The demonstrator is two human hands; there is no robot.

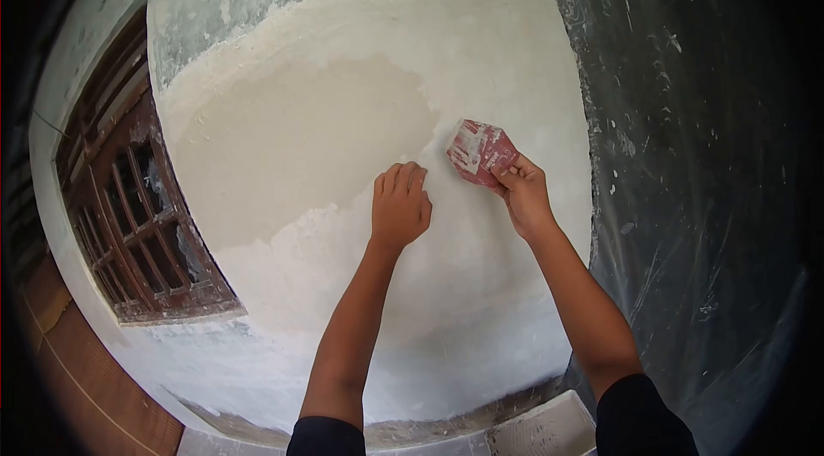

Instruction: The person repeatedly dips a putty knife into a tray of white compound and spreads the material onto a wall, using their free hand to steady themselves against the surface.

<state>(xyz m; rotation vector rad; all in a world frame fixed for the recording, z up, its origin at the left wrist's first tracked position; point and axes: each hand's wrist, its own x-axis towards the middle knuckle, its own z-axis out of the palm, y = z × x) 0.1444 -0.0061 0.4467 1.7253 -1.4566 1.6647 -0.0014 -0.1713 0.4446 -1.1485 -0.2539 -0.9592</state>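
Note:
In the head view, my right hand [525, 195] pinches a red putty scraper [477, 152] by its lower right corner. White filler smears cover the scraper's flat face, which sits close against the plastered wall [489, 35]. To the left, my left hand [400, 205] is raised at the wall with loosely bent fingers and the thumb apart from them, nothing visible in it. Its fingertips are partly hidden, near the lower right edge of a darker, damp-looking patch of putty [318, 142].
A brown wooden window [142, 207] with barred panes is set in the wall at left. A dark, paint-spattered surface [687, 155] borders the wall at right. Below stands a pale tray [549, 430] with greyish contents. Reddish-brown flooring [94, 370] shows at lower left.

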